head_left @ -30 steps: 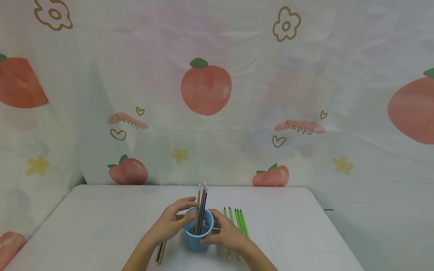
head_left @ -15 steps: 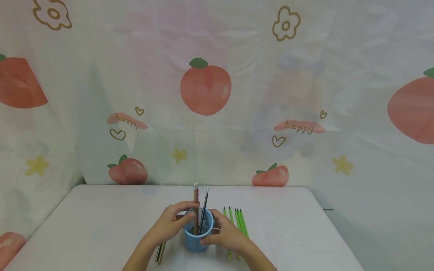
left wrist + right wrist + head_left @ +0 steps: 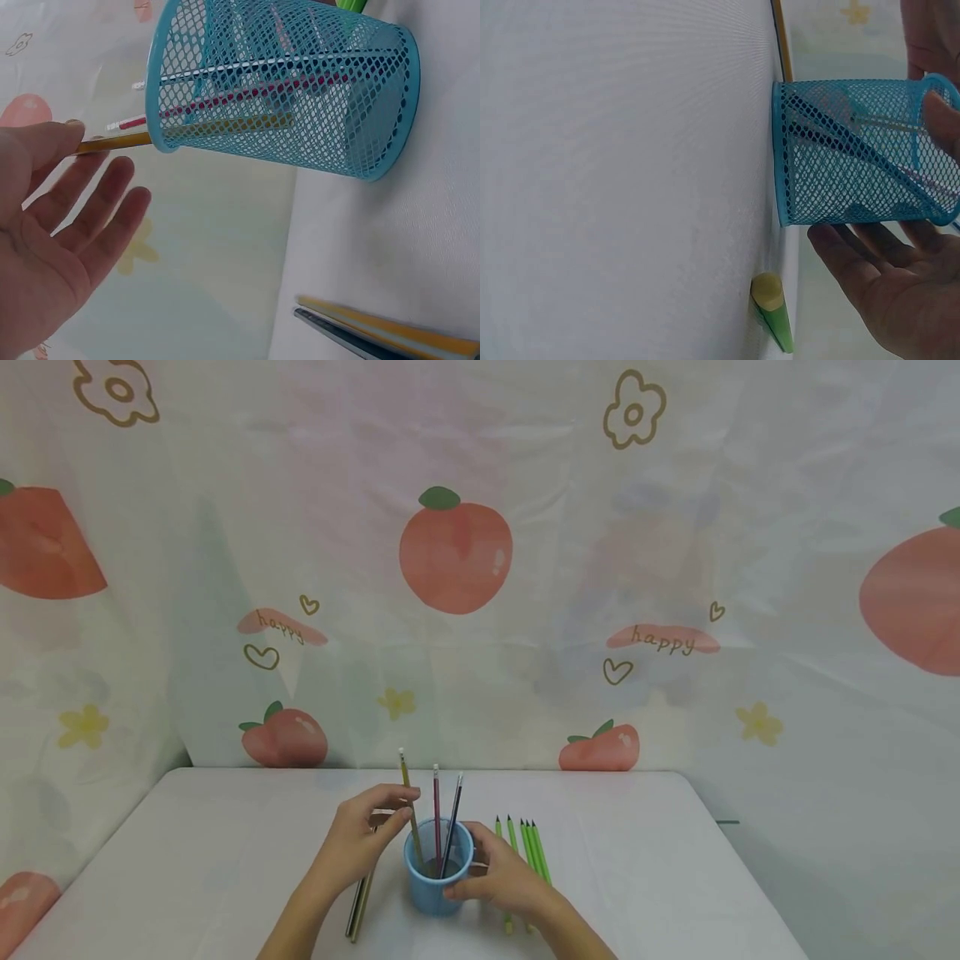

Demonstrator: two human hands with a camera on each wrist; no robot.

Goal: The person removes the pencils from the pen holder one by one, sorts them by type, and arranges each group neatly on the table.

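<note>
My left hand (image 3: 358, 837) pinches a gold pencil (image 3: 405, 770) between thumb and fingers, the other fingers spread. In the left wrist view the pencil's (image 3: 124, 142) lower part is inside a blue mesh pen holder (image 3: 330, 150), its end above the bottom. A red pencil (image 3: 437, 802) and a dark pencil (image 3: 456, 802) lean in the holder, white eraser ends up. Around the holder's right side my right hand (image 3: 508, 878) grips with thumb and fingers; the right wrist view shows the holder (image 3: 840, 202) standing on the table.
Several green pencils (image 3: 537, 852) lie on the white table (image 3: 637, 877) right of the holder, dark tips pointing away. Left of it lie a gold and a dark pencil (image 3: 362, 906), partly behind my left hand. A fruit-patterned cloth (image 3: 510, 693) hangs behind the table.
My left hand has moved left and slightly up, drawing the gold pencil away from the others and higher. The red and dark pencils have spread apart. My right hand stays on the holder.
</note>
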